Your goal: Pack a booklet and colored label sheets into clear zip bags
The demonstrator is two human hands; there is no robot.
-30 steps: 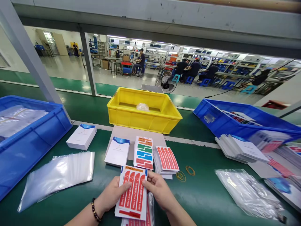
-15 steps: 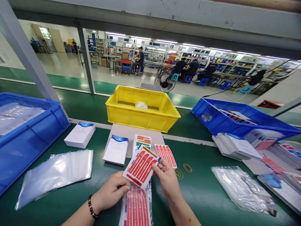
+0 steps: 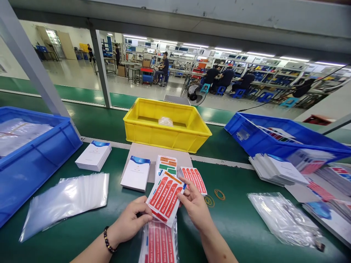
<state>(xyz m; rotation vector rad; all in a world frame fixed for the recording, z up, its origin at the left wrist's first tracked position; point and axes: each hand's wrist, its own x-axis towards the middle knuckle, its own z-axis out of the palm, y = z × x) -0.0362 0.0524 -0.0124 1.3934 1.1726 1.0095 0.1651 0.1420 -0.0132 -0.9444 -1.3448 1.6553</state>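
My right hand (image 3: 196, 206) pinches a small stack of red label sheets (image 3: 166, 199) between thumb and fingers; a blue corner and an orange strip show behind the top sheet. Beneath its lower edge lies a clear plastic bag (image 3: 160, 243) with more red labels visible inside. My left hand (image 3: 133, 221), a beaded bracelet on its wrist, is closed at the bag's upper left edge, against the sheets' lower left corner; its fingertips are partly hidden. Just beyond are a stack of orange-and-green label sheets (image 3: 168, 163), other red label sheets (image 3: 195, 180) and white booklets (image 3: 135, 173).
Clear bags (image 3: 68, 201) and a booklet stack (image 3: 93, 156) lie left, beside a blue bin (image 3: 41, 140). A yellow bin (image 3: 167, 137) stands ahead. Rubber bands (image 3: 219, 194), more bags (image 3: 279, 215), booklets (image 3: 271, 171) and another blue bin (image 3: 246, 140) are right. People sit working far behind.
The held label sheets have turned more upright, and their lower corner has come slightly nearer over the bag. My right hand's fingers have shifted on them. My left hand has hardly moved.
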